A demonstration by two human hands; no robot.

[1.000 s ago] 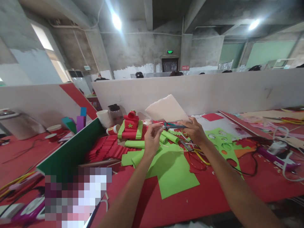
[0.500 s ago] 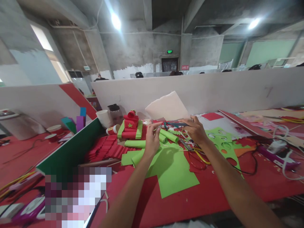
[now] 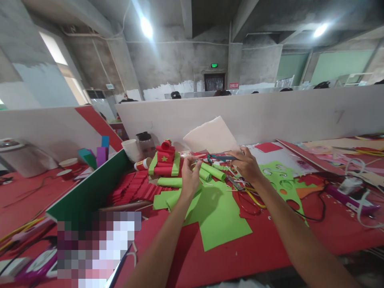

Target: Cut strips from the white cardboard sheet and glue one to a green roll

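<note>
My right hand (image 3: 247, 165) is closed on a pair of teal-handled scissors (image 3: 220, 157), held level above the red table (image 3: 270, 244) with the blades pointing left. My left hand (image 3: 190, 178) is raised just left of the blade tips. Its thumb and fingers are pinched together on something too small to make out. Below the hands lie several rolled green paper tubes (image 3: 213, 171) and a flat green sheet (image 3: 220, 218). A red and green paper model with a yellow star (image 3: 165, 160) stands behind the left hand, next to pleated red paper (image 3: 135, 189).
A white divider wall (image 3: 270, 114) runs along the back. A white cup (image 3: 132, 149), a dark jar (image 3: 145, 143) and a green board (image 3: 90, 190) are at the left. A green sheet with cut-out holes (image 3: 282, 179), cables and a purple device (image 3: 349, 197) lie to the right.
My left hand has drawn slightly left and down, away from the scissor tips. My right hand with the scissors has barely shifted.
</note>
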